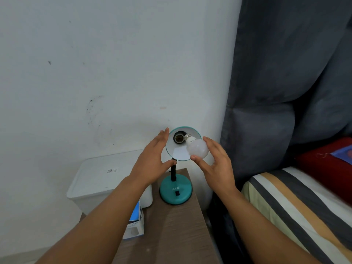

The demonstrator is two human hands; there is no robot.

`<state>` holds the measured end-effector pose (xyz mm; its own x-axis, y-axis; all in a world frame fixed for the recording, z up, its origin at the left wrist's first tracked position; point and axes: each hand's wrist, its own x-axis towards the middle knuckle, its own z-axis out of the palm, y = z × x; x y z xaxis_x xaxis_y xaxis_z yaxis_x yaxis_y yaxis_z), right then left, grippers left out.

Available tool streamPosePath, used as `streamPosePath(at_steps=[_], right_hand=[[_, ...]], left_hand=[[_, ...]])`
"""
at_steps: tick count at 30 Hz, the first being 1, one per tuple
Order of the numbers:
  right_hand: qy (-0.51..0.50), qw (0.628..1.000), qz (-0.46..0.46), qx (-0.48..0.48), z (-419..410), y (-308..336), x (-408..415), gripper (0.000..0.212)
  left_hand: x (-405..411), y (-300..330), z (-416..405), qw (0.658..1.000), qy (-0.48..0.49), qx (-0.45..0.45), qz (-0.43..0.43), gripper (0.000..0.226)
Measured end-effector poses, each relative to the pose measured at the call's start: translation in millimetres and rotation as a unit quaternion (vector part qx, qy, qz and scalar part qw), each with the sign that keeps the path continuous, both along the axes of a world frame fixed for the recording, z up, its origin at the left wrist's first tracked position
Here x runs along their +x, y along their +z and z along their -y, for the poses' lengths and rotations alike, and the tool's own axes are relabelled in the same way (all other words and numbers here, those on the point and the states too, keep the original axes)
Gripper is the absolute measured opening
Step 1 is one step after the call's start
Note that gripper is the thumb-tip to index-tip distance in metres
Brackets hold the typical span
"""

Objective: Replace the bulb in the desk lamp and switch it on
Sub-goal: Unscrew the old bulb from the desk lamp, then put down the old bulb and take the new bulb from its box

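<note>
A teal desk lamp stands on a narrow wooden table, its round base point(175, 189) bearing a black switch point(177, 193). The shade point(178, 149) is tilted up toward me, white inside, with the empty dark socket point(179, 138) showing. My right hand point(215, 164) holds a white frosted bulb point(197, 148) by its globe, the metal screw cap pointing at the socket and just to the right of it, inside the shade. My left hand point(152, 159) is spread flat against the shade's left rim, fingers straight.
A blue and white bulb box point(134, 223) lies on the table's point(171, 235) left edge. A white plastic bin point(106, 178) sits left of the table. A white wall is behind; a grey padded headboard point(285, 92) and striped bed point(295, 206) are on the right.
</note>
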<state>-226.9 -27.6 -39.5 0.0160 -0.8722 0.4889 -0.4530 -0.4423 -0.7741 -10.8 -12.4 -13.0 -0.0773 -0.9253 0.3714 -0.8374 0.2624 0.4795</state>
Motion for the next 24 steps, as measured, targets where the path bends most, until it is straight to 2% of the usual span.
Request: streamPosePath(at_steps=[6,11,13,17,24], right_hand=[[-0.018,1.000,0.010,0.012,-38.2,-11.1,-11.8,0.075],[0.009,0.997,0.003,0.082,-65.1,-46.1,-15.5,0.073],[0.021,0.994,0.002,0.107,-75.0,-62.0,-13.5,0.071],[0.051,0.989,0.004,0.140,-91.0,-81.4,-5.7,0.053],[0.079,0.974,0.004,0.214,-92.9,-125.4,4.1,0.050]], left_hand=[[-1.1,-16.1,-45.5,0.999,0.027,0.015,-0.028,0.086],[-5.6,-53.1,-84.6,0.997,0.044,0.047,-0.044,0.076],[-8.0,-71.6,-96.3,0.996,0.049,0.061,-0.049,0.075],[-11.6,-108.0,-112.8,0.991,0.048,0.108,-0.063,0.076],[-18.4,-150.5,-118.7,0.981,0.053,0.181,-0.045,0.076]])
